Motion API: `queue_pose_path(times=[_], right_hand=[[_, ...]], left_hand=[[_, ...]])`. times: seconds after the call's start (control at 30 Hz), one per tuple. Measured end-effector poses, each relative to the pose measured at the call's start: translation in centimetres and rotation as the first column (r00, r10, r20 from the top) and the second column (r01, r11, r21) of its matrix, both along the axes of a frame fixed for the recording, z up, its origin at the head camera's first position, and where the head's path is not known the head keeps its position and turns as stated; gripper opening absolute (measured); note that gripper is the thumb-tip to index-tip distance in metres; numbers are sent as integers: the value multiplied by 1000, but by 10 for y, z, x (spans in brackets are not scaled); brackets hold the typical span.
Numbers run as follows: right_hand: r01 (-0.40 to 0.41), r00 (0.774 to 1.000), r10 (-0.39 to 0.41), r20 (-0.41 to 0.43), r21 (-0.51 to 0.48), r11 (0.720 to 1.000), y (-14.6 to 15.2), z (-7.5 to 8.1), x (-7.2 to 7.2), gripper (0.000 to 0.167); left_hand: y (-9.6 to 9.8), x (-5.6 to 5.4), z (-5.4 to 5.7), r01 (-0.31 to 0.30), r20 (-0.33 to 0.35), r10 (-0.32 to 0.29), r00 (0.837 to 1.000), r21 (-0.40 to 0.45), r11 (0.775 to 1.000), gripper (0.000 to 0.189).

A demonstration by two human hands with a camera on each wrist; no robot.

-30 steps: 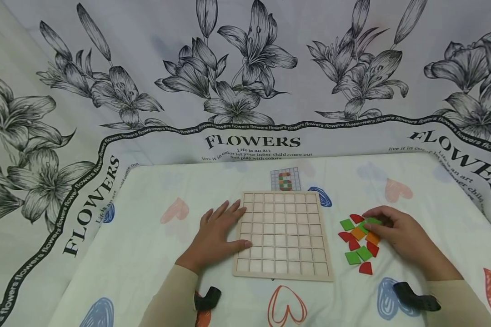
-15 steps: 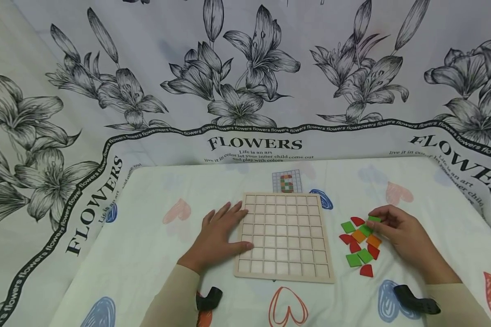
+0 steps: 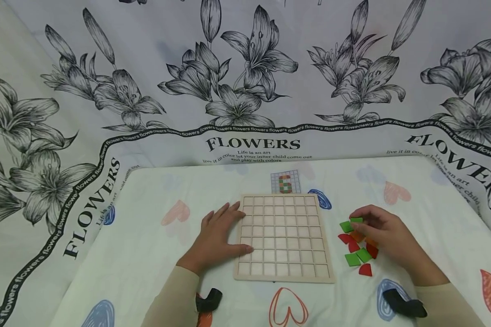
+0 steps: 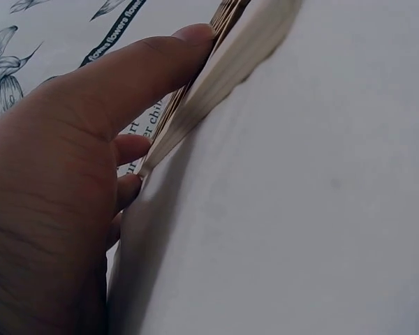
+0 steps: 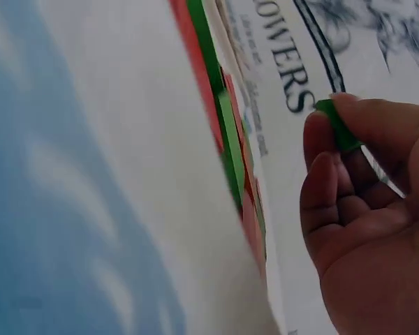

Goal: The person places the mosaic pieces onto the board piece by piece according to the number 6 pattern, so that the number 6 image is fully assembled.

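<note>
My left hand (image 3: 216, 240) rests at the left side of a wooden grid board (image 3: 280, 234), thumb and fingertips on its rim and the fingers fairly straight. In the left wrist view its thumb (image 4: 153, 66) lies along the board's edge. Between thumb and forefinger, my right hand (image 3: 393, 238) pinches a green square tile (image 3: 356, 220), held above the loose tiles. The right wrist view shows that green tile (image 5: 339, 127) raised off the cloth. Under and beside the hand lie green squares (image 3: 352, 260), orange squares partly hidden by it, and red quarter-round tiles (image 3: 365, 270).
A small pattern card (image 3: 275, 181) with a coloured grid lies just behind the board. The surface has a white cloth (image 3: 147, 254) with printed hearts. Behind it hangs a flower-printed curtain (image 3: 245, 104). A black strap (image 3: 405, 303) shows near the right sleeve.
My right hand has lifted the green tile from the right of the pile and moved left with it, now covering some orange and red tiles. The left hand stays on the board.
</note>
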State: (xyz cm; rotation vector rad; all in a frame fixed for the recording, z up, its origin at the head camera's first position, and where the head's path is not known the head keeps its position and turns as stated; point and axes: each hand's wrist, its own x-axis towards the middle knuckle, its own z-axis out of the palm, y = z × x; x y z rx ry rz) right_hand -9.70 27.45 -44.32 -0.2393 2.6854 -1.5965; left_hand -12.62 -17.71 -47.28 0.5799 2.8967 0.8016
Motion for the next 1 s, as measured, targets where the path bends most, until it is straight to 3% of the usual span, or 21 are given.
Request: queue_pose_path(times=[0.2, 0.57, 0.8, 1.0], right_hand=[[-85, 996, 84, -32, -23, 996, -24, 14, 1, 21], [-112, 992, 112, -51, 5, 994, -71, 45, -17, 19], [-176, 984, 174, -34, -84, 981, -99, 46, -36, 20], [-165, 986, 164, -12, -89, 982, -117, 47, -48, 24]], left_hand=[[-2, 1, 1, -8, -2, 8, 1000, 31, 999, 90], [-6, 1, -2, 43, -8, -43, 999, -12, 999, 96], [-7, 1, 0, 60, -11, -60, 998, -10, 998, 96], [-5, 1, -1, 61, -22, -62, 998, -15, 998, 96]])
